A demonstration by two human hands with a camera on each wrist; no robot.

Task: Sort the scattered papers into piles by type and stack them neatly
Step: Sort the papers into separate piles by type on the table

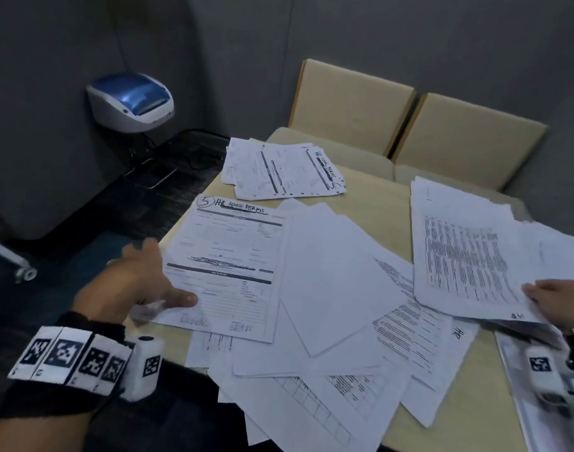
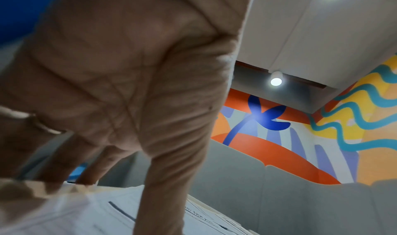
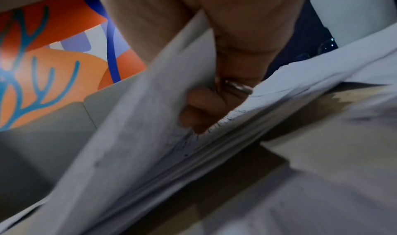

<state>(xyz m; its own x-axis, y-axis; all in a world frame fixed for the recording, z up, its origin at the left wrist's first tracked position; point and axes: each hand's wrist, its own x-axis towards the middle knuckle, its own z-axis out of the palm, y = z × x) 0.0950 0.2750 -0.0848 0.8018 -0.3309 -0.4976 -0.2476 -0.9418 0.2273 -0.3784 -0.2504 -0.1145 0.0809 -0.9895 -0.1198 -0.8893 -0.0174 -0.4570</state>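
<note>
White papers lie scattered over a pale wooden table [image 1: 474,402]. My left hand [image 1: 142,282] pinches the lower left edge of a printed form headed "Admin Forms" [image 1: 227,265], thumb on top; the left wrist view shows the thumb [image 2: 163,187] pressed on that form [image 2: 86,218]. My right hand [image 1: 553,298] grips the near edge of a bundle of sheets with dense columns of text [image 1: 465,252], lifted off the table. In the right wrist view fingers [image 3: 201,109] curl under the bundle [image 3: 133,136]. A pile of similar forms [image 1: 279,171] sits at the table's far edge.
Blank sheets [image 1: 331,272], text pages [image 1: 406,324] and table printouts [image 1: 311,409] overlap mid-table. Two beige seat cushions [image 1: 409,115] stand behind the table. A white and blue label printer [image 1: 130,101] sits on a dark shelf at far left.
</note>
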